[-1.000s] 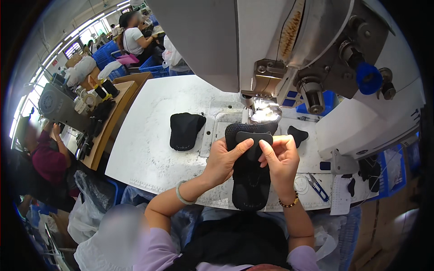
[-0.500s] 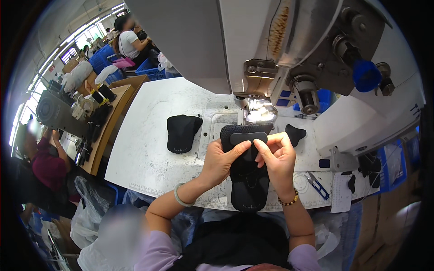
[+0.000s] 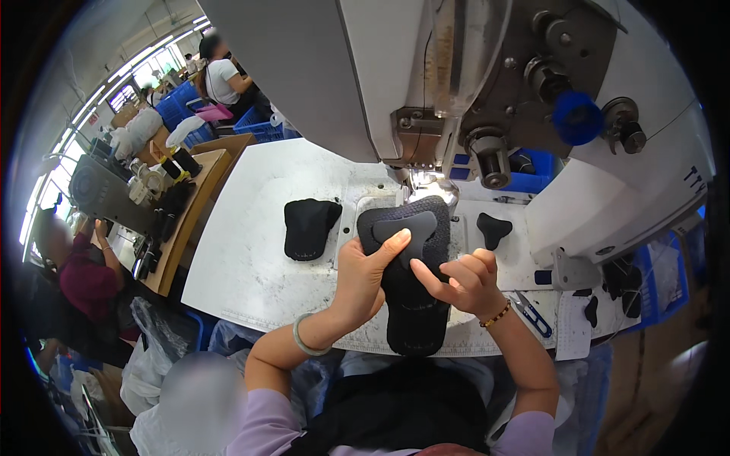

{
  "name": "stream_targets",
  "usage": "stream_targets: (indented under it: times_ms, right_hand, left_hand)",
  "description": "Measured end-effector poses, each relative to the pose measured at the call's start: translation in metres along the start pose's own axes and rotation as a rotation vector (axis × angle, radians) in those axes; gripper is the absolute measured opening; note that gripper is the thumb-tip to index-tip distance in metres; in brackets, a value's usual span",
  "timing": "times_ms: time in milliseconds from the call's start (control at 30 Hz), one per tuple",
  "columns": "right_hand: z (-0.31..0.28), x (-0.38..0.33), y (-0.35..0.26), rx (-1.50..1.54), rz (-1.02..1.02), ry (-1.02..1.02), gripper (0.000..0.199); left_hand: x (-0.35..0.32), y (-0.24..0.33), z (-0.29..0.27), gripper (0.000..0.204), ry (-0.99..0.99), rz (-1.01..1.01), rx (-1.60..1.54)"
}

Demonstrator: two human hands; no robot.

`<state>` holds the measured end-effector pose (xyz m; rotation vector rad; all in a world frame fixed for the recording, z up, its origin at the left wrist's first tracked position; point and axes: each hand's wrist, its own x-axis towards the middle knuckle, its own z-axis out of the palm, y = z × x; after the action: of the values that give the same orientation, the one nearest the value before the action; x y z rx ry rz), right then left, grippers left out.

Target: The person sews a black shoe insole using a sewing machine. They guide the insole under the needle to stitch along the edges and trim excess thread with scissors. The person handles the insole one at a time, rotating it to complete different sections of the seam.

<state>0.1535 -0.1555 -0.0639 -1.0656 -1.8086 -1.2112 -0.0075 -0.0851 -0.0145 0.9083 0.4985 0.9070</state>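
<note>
White desk (image 3: 251,281), speckled, scuffed; long black knit piece (image 3: 414,304) lies on it w/ top end under the sewing machine (image 3: 456,83) head, bottom end hanging past the desk's near edge. Left hand (image 3: 365,277) presses a small dark patch (image 3: 407,226) onto the piece, fingers flat, not clenched. Right hand (image 3: 464,281) loosely curled, forefinger tip on the piece just below the patch. Left of the machine: black pad (image 3: 308,226). Right of it: small dark cutout (image 3: 493,228), blue-handled snips (image 3: 532,315). Workshop w/ windows, other workers far left.
</note>
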Motion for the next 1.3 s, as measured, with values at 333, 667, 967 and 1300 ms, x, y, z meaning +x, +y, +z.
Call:
stream_targets:
  times_ms: [333,667,967,1300]
  right_hand:
    - [0.008,0.048,0.016,0.468,0.410,-0.178,0.045]
    - [0.023,0.033,0.023,0.487,0.491,-0.103,0.044]
    - [0.022,0.035,0.021,0.522,0.539,-0.124,0.046]
    - [0.018,0.035,0.031,0.545,0.520,-0.179,0.043]
  left_hand:
    - [0.029,0.024,-0.005,0.014,-0.025,0.059,0.063]
    - [0.067,0.011,-0.010,0.012,-0.116,0.204,0.122]
    - [0.067,0.010,-0.011,0.011,-0.118,0.208,0.102]
    - [0.060,0.026,-0.013,0.015,-0.191,0.092,0.316]
